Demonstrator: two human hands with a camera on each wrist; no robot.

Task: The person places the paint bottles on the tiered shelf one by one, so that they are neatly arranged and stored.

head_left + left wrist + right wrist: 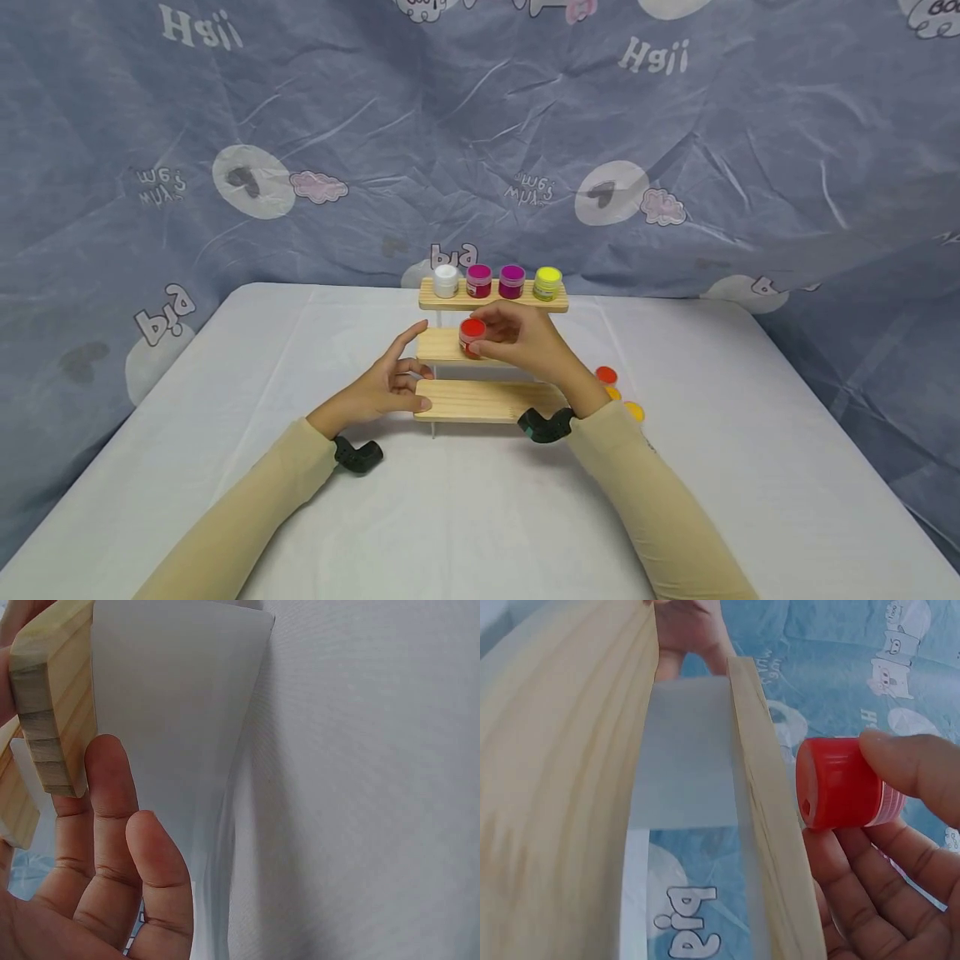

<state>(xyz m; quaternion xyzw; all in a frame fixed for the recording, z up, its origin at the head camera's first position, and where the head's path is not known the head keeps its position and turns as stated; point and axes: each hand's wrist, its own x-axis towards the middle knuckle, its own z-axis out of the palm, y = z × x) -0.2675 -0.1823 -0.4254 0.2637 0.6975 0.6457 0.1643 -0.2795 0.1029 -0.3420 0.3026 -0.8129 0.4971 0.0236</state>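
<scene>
A three-tier wooden stand with pale side supports is in the middle of the head view. My right hand (528, 337) pinches a small red paint jar (472, 327) between thumb and fingers, close over the left half of the middle shelf (435, 346). In the right wrist view that red jar (844, 784) shows its flat base toward the shelf. My left hand (382, 392) grips the left end of the bottom shelf (480, 400), thumb on top and fingers lower down. A white jar (446, 282), a magenta jar (478, 282), a purple jar (512, 282) and a yellow jar (547, 284) line the top shelf (495, 307).
On the white tabletop (480, 517), right of the stand, are a red-topped jar (606, 375) and two yellow-orange ones (634, 411), partly hidden by my right forearm. A blue-grey patterned cloth (480, 150) hangs behind the table.
</scene>
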